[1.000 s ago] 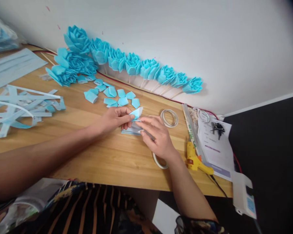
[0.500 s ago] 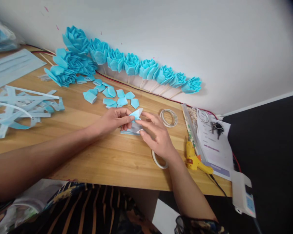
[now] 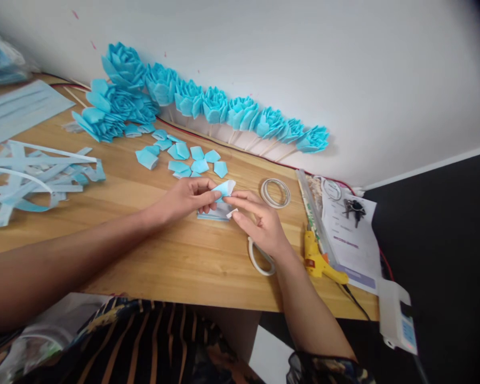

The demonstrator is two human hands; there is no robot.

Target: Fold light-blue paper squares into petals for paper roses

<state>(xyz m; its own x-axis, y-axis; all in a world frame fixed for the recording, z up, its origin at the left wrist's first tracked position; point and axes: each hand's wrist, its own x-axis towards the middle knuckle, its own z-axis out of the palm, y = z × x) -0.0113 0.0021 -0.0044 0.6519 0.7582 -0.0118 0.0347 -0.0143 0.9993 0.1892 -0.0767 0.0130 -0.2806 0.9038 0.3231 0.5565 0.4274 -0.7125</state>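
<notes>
A light blue petal piece [image 3: 223, 188] with a curled white edge is pinched between the thumb and fingers of my left hand [image 3: 198, 194]. Fingers stretched out and apart from the thumb, my right hand [image 3: 260, 218] is open, its fingertips at or just beside the petal's lower right side. A small white scrap [image 3: 232, 213] sits against my right thumb tip; whether it is stuck there I cannot tell. Beneath both hands, a pale blue folded sheet [image 3: 216, 213] lies partly hidden on the table. Loose blue petals [image 3: 200, 166] are scattered just beyond.
Blue fabric flowers [image 3: 215, 105] on sticks line the wall. Cut strips [image 3: 36, 173] and a flat mask [image 3: 20, 112] lie left. Tape rolls [image 3: 275, 193], a yellow glue gun [image 3: 312, 256], papers [image 3: 350, 240] and keys [image 3: 355, 209] are right. The wooden table [image 3: 164, 266] ends in front of me.
The petal's white edge has curled over more. My right fingers have shifted slightly down from the petal, and more of the white scrap at the thumb shows.
</notes>
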